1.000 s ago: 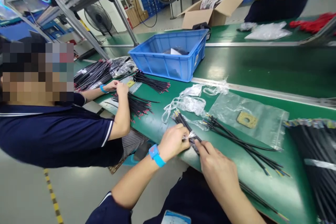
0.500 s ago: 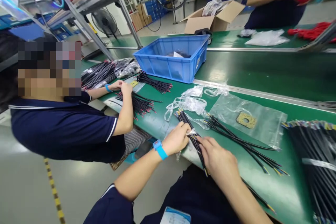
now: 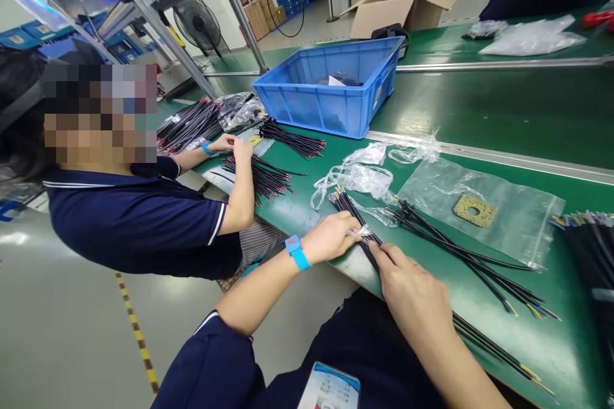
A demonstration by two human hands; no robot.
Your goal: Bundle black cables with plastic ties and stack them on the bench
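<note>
A bundle of thin black cables [image 3: 346,203] with bare coloured wire ends lies at the near edge of the green bench. My left hand [image 3: 333,236] is closed, its fingertips pinching a clear plastic strip [image 3: 365,231] around the bundle. My right hand [image 3: 415,287] is closed on the bundle just below the strip, with thumb and forefinger close to it. The cables pass under this hand, and more black cables [image 3: 499,343] show beyond my wrist toward the lower right. To the right of the bundle lies a looser group of black cables [image 3: 446,241].
A clear plastic bag [image 3: 522,223] with a yellowish square plate [image 3: 474,211] lies behind the cables. Crumpled plastic [image 3: 367,179], a blue bin [image 3: 326,105] and a thick cable stack [image 3: 588,268] are around. At left a co-worker [image 3: 139,223] handles cables beside mine.
The view has swung slightly, carrying most things rightward. My right hand now covers the bundle's lower part, whose end showed between my hands before. The far person's hands with red material have left view.
</note>
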